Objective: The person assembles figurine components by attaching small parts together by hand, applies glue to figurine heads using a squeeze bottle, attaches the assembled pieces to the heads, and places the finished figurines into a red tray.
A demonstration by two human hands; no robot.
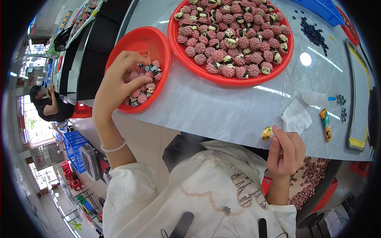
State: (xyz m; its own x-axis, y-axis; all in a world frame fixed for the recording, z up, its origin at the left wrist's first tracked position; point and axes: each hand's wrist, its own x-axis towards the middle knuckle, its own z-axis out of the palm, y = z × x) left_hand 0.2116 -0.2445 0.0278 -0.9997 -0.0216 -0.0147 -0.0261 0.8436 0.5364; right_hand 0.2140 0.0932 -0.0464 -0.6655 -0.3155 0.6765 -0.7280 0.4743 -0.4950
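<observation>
My left hand [119, 77] reaches into a small red basin [164, 73], thumb and fingers spread apart over the pieces inside. Those are small pink knobbly pieces [142, 98], some with pale blue-grey parts. To the right, at the table's near edge, my right hand [287, 150] pinches a small shiny gold oval piece [266, 133] at its fingertips. A large red round tray [234, 80] lies beyond, full of pink knobbly figures [228, 71] with cream and black parts.
Right of the tray are a white tissue [297, 117], a clear bottle with a blue tip [315, 98], an orange and green packet [326, 125] and small dark pieces [313, 33]. A yellow-edged frame [359, 99] stands far right. A seated person [49, 105] is at left.
</observation>
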